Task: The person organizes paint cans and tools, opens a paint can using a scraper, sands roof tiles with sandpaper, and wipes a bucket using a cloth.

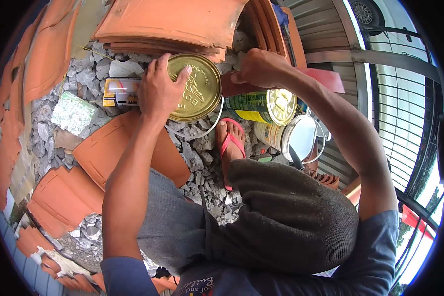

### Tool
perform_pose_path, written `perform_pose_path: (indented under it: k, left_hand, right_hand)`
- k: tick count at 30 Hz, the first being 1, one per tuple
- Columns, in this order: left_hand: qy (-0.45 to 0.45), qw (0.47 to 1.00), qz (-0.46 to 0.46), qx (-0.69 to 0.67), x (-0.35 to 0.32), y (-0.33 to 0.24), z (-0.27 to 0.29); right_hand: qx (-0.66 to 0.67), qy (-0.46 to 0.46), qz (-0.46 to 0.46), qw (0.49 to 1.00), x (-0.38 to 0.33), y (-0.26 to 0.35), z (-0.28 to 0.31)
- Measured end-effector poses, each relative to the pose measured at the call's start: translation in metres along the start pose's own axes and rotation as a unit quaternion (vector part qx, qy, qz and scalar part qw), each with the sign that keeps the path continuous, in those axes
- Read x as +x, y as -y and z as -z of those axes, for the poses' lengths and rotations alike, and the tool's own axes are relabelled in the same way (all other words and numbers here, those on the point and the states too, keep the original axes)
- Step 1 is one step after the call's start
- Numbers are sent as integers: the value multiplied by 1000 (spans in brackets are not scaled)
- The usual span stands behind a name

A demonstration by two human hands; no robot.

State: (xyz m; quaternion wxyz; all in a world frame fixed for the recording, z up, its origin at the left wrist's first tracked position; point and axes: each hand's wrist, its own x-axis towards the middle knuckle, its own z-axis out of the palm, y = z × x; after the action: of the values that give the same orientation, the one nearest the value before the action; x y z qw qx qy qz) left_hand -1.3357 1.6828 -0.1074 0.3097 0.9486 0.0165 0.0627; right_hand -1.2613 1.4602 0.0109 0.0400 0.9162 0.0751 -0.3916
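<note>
My left hand [160, 89] grips the left rim of a round metal can, its thumb resting on the gold lid [197, 89]. A thin wire handle loops below this can. Just right of the lid, my right hand [264, 69] is closed round a flat reddish strip [324, 80]. One darker end of the strip reaches the can's rim, while the other juts out past my wrist. What kind of tool it is, I cannot make out. Below that hand lies a green and yellow can [251, 107] with a gold lid. Beside my left fingers is a yellow and white package [121, 91].
A white bucket [301, 135] with a dark-handled tool [296, 157] across it stands near my foot. Stacked orange roof tiles [167, 22] lie ahead, with loose tiles [111, 143] at left. Grey rubble [195, 158] covers the ground. A metal fence [404, 108] borders the right.
</note>
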Motion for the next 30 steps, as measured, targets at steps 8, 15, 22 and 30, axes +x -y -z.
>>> perform_pose_path:
  k: [8,15,22,30]
  left_hand:
    - [-8,994,6,-113,4,0,2]
    - [59,979,43,-190,10,19,-11]
    - [52,988,22,-147,11,15,-7]
    - [-101,959,-158,-212,-15,-77,10]
  right_hand:
    - [-3,-154,71,985,-3,-4,18]
    - [202,-223,29,953,-45,-108,24]
    - [528,-220,-104,814,-133,-172,-35]
    - [769,-114,132,615,-112,-99,-82]
